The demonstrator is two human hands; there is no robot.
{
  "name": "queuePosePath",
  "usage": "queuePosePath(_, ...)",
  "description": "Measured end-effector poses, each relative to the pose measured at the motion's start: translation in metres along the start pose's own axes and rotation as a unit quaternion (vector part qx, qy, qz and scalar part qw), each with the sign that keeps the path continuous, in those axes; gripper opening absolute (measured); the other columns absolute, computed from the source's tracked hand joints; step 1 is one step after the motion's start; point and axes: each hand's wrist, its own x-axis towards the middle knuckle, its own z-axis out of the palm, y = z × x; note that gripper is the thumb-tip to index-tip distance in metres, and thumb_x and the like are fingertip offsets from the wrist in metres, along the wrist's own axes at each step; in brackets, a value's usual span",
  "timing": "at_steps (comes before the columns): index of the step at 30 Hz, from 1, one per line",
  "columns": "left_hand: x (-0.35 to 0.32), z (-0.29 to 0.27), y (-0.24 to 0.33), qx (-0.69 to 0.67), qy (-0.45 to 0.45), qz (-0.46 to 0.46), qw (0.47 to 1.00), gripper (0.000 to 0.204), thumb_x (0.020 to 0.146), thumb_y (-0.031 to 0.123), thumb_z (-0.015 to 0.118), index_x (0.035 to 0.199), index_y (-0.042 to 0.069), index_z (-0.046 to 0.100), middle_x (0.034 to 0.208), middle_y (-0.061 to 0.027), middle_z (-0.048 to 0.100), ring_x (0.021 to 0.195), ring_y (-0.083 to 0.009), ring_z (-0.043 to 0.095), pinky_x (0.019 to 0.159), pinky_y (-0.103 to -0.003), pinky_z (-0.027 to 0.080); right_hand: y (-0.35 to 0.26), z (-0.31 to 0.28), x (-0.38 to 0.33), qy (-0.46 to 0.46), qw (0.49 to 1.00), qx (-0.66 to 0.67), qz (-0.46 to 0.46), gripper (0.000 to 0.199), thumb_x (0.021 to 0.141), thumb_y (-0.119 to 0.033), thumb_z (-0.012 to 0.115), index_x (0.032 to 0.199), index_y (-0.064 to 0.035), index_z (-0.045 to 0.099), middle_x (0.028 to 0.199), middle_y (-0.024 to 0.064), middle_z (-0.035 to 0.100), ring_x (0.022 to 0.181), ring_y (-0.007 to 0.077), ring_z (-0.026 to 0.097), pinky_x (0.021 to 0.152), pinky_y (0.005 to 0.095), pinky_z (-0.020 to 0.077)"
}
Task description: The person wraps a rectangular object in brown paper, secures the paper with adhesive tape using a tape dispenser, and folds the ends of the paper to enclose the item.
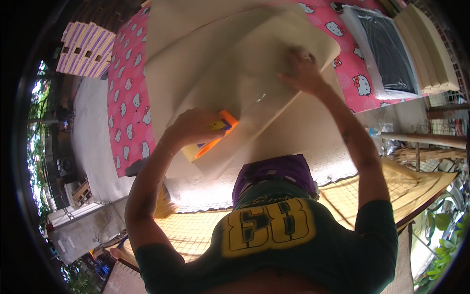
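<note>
The orange tool is over the near left part of the brown sheet, my left grip clamped round it. My right grip rests on the sheet, fingers apart. Beneath lies the pink-patterned worktop cover.

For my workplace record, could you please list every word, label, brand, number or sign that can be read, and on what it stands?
Places only; I copy no characters.
Dark green shirt: large yellow number, readable; smaller lettering above, too blurred to read.
Orange object in the left hand: yellow label with dark marks, too small to read.
</note>
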Motion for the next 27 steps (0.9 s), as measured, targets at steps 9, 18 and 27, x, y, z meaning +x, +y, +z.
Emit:
queuePosePath(9, -0.016, -0.001, -0.005, -0.078, -0.032, 0.000, 0.996, 0.046, 0.080, 0.043, 0.069, 0.117, 0.016, 0.070, 0.091, -0.0176, 0.071, 0.084, -0.0330, 0.069, 0.078, -0.042, 0.054, -0.191, 0.032, -0.028, 0.033, 0.920, 0.383, -0.073, 0.043, 0.088, -0.021, 0.065, 0.127, -0.0062, 0.055, 0.129, 0.0134, 0.057, 0.124, 0.0322, 0.052, 0.111, 0.0542, 0.0319)
queuePosePath(18, -0.015, -0.006, 0.006, 0.155, -0.170, -0.092, 0.969, 0.045, 0.068, 0.044, 0.073, 0.102, 0.014, 0.074, 0.094, -0.0125, 0.073, 0.087, -0.0317, 0.070, 0.078, -0.041, 0.056, -0.213, 0.018, -0.034, 0.017, 0.977, 0.201, -0.071, 0.085, 0.066, -0.055, 0.079, 0.130, -0.0073, 0.052, 0.136, 0.0168, 0.044, 0.129, 0.0303, 0.046, 0.110, 0.0667, 0.0253)
queuePosePath(27, 0.003, 0.053, -0.050, 0.369, -0.398, -0.083, 0.835, 0.042, 0.055, 0.045, 0.078, 0.085, 0.016, 0.077, 0.087, -0.0057, 0.074, 0.088, -0.0255, 0.071, 0.075, -0.043, 0.055, -0.195, 0.032, -0.033, 0.049, 0.968, 0.234, -0.075, 0.090, 0.071, -0.060, 0.073, 0.138, -0.0047, 0.047, 0.143, 0.0194, 0.042, 0.124, 0.0337, 0.052, 0.114, 0.0680, 0.0139)
